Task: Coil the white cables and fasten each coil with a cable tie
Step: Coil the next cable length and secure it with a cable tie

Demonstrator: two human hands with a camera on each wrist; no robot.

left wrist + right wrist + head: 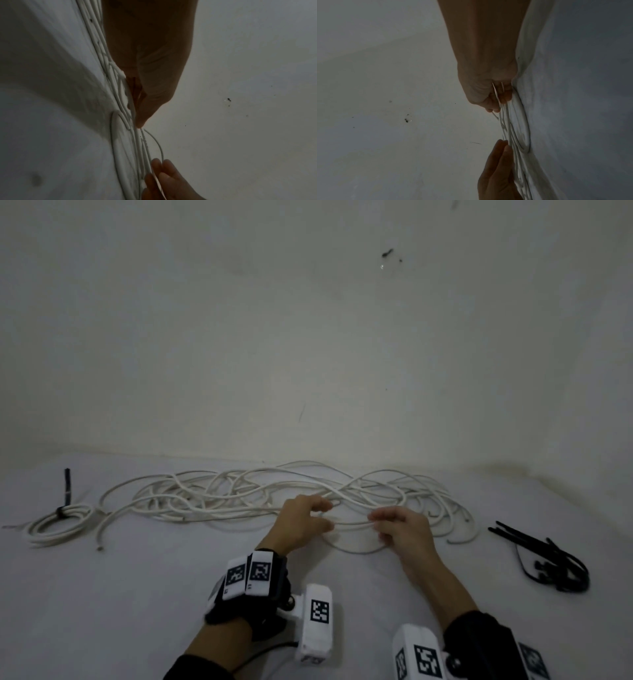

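Nearest the person, both hands worked at the front edge of the loose white cables (260,494), which sprawled in overlapping loops across the white sheet (137,594). The left hand (301,523) had its fingers curled, thumb and fingertips closing on a strand, and the right hand (399,525) pinched several strands together between thumb and fingers. The likely trouble was that the loops crossed each other many times, so drawing one strand could drag neighbouring loops along and tighten a snarl instead of freeing a length to coil. The sheet looked soft and wrinkled, so it might bunch under a pull. To the right, well apart from the hands, lay the spare black cable ties (548,559); far left sat a finished coil (58,523) with its black tie (66,491) sticking up. Behind the tangle rose the wall (308,320).
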